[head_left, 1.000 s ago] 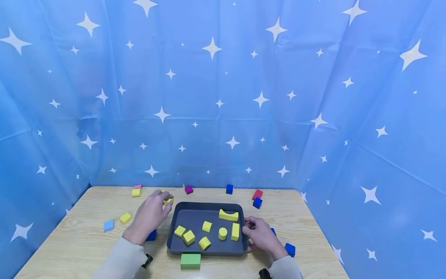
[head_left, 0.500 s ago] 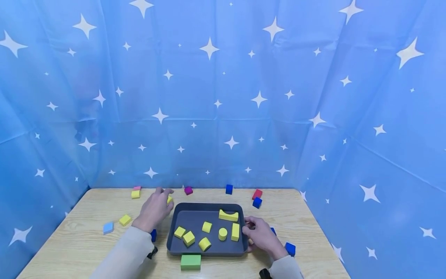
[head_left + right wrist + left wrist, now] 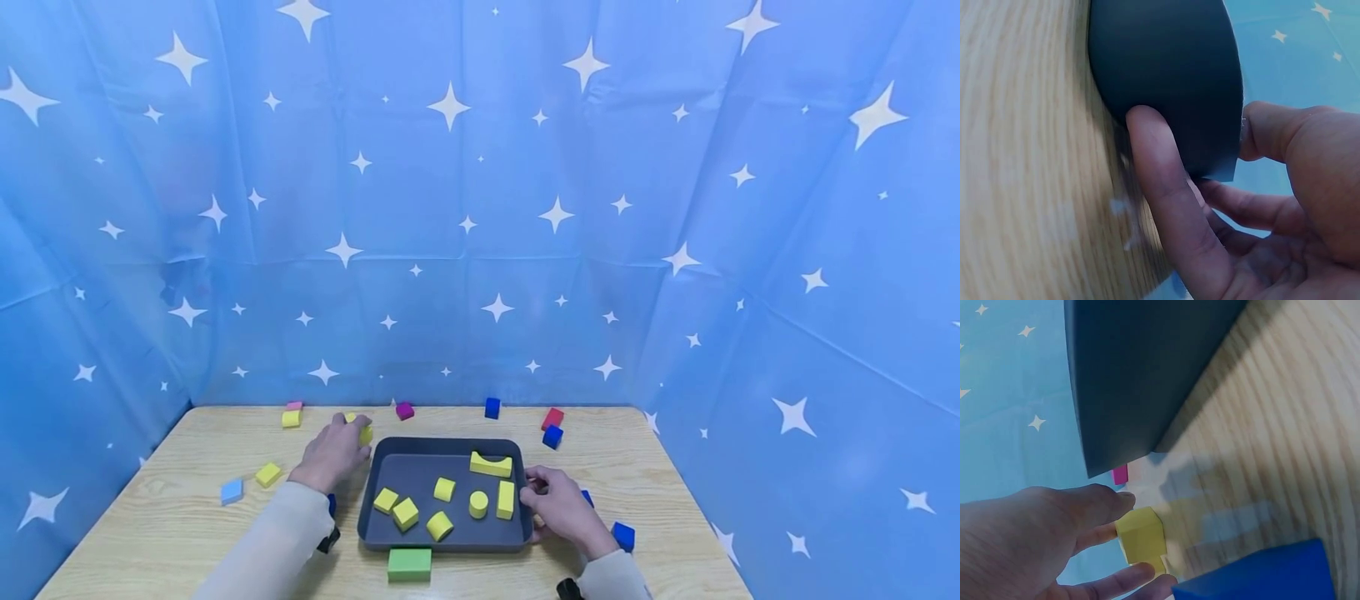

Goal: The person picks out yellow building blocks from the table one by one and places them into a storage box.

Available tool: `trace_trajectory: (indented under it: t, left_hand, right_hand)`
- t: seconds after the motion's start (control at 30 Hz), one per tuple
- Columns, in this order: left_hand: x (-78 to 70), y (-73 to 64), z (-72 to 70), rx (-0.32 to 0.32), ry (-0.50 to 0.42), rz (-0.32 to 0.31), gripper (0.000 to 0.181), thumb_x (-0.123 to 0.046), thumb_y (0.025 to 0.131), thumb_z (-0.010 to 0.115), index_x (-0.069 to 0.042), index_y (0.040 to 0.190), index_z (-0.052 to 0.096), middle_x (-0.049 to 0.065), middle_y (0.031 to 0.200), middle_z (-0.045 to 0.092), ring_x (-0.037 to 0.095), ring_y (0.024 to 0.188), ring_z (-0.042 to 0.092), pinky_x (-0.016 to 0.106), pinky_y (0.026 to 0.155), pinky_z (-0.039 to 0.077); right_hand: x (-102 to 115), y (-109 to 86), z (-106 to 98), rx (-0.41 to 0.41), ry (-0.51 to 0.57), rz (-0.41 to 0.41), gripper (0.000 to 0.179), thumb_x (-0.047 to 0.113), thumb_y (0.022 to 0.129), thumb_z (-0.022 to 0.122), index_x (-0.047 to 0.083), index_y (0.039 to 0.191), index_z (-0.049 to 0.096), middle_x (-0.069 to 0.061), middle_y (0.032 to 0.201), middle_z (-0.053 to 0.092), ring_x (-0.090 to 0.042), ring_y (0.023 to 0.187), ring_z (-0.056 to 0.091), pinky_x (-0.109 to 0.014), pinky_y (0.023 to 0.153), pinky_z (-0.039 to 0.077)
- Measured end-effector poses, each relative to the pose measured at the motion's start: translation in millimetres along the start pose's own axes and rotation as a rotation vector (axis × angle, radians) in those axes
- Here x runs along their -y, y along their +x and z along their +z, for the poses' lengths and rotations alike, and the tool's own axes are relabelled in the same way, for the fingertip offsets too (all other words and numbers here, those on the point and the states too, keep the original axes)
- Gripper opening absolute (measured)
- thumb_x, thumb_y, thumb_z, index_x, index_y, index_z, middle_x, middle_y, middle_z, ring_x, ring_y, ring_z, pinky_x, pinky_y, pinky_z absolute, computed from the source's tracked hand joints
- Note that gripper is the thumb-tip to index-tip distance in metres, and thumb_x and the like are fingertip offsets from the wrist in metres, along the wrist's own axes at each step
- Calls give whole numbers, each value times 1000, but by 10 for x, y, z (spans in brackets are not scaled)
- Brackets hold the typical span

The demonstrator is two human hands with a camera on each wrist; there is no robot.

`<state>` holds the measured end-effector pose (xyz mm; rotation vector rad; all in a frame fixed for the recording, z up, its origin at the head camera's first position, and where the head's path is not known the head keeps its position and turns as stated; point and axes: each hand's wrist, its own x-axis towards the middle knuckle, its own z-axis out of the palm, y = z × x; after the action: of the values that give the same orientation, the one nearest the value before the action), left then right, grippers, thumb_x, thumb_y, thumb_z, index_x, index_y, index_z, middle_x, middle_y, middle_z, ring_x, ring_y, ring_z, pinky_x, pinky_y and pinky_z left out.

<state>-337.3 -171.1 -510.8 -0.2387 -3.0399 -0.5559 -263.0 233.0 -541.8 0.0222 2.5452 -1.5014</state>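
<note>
My left hand [image 3: 330, 457] reaches past the tray's left side to two yellow blocks. In the left wrist view, its thumb and straight fingers lie spread about the nearer yellow block [image 3: 1141, 539]; a second yellow piece [image 3: 1159, 565] shows behind it, partly covered by fingertips. My right hand [image 3: 564, 508] grips the right wall of the dark grey tray [image 3: 420, 445], thumb at the rim and a fingertip against the outer wall. Inside the tray lie several yellow blocks: cubes, cylinders, an upright-looking rectangular block [image 3: 506, 500] and an arch [image 3: 491, 465].
A green block [image 3: 409, 565] lies against the tray's front. On the left are a light blue block [image 3: 232, 492] and a yellow one [image 3: 268, 475]. Blue blocks [image 3: 623, 536], a red block [image 3: 552, 417] and a magenta block [image 3: 405, 411] lie around. A starry blue curtain [image 3: 465, 208] hangs behind.
My left hand, raised with fingers spread half a second ago, has lowered slightly around the yellow blocks left of the tray. My right hand and the tray stay put.
</note>
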Motion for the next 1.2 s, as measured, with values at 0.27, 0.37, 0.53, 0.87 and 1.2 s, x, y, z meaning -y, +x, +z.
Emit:
trace_trajectory:
  t: [0.27,0.37,0.53,0.87,1.2]
  left_hand:
    - [76,9,20,-8,11,32,42,-11,105,84,-2,144,73,27,126,72,32,98,73,56,87,68]
    - [79,-8,19,-14,0,53,34,-6,103,85,-2,136,75,23,119,73,30,98,73,54,90,68]
    - [95,-63,15,-22,-32,68,25,3,100,85,-1,123,77,17,111,73,28,97,71,51,89,67]
    - [85,-105,-9,-44,-88,76,25,4,100,85,0,122,77,17,110,72,24,92,67,47,84,65]
    - [-113,-152,-133,-116,-97,129,22,1,102,85,-4,122,78,17,111,72,22,86,64,41,75,62]
  right_hand:
    - [14,11,17,19,9,8,58,11,107,71,-7,161,61,-15,124,71,-23,101,71,-42,64,70]
    - [0,6,19,16,4,8,58,11,107,71,-7,161,61,-15,123,71,-23,99,71,-42,64,70]
    - [-27,-16,24,25,18,10,57,11,107,71,-8,160,61,-15,121,71,-22,96,72,-42,64,70]
    - [-72,-15,33,24,24,49,58,12,108,71,-8,162,59,-16,125,72,-23,98,73,-42,64,70]
    - [0,14,-11,16,24,21,60,11,107,71,-9,162,58,-16,125,71,-23,97,71,-43,64,70]
